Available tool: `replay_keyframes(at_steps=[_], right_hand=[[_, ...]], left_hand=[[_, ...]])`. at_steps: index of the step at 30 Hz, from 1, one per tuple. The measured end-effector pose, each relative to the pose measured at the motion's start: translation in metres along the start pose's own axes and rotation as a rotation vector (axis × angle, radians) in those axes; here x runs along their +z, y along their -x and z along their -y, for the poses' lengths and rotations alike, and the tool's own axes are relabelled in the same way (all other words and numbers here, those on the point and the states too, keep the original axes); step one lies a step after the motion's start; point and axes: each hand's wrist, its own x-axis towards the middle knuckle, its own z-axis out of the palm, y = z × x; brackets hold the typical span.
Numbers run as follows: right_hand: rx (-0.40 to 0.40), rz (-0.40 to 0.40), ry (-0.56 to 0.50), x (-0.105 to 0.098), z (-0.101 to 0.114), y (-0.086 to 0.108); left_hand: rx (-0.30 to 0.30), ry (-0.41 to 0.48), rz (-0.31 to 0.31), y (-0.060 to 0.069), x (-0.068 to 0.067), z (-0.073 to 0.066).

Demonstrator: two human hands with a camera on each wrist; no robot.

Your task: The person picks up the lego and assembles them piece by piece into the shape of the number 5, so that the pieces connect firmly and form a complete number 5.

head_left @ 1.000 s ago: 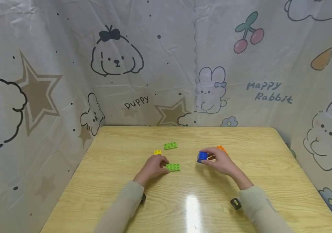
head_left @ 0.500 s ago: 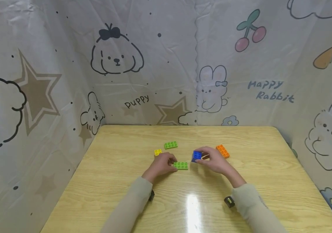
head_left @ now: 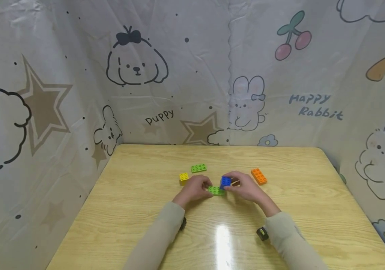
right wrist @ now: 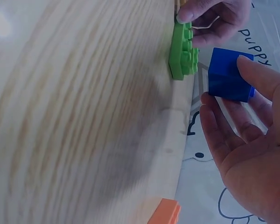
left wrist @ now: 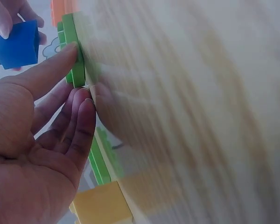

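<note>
Head view: left hand (head_left: 194,188) pinches a green building brick (head_left: 215,191), long axis left-to-right; right hand (head_left: 247,186) grips a blue brick (head_left: 225,182), studs up.

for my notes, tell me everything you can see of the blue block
The blue block looks like smooth plastic, boxy and plain-sided, with studs facing up. It is off the table, gripped by the right hand, above and apart from the green brick the left hand holds.

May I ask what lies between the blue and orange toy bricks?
In the head view, the right hand, pinching the blue toy brick, lies between it and the orange toy brick.
</note>
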Motion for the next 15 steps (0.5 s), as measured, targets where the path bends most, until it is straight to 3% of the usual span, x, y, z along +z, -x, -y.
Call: replay_keyframes(at_steps=[8,15], right_hand=[[0.031,0.015,0.010,0.0036,-0.0028,-0.0042],[0.040,0.024,0.016,0.0063,-0.0036,-0.0057]], left_hand=[[0.014,-0.019,0.002,-0.0050,0.0011,-0.0067],[-0.013,-0.020,0.014,-0.0067,0.0018,-0.0067]])
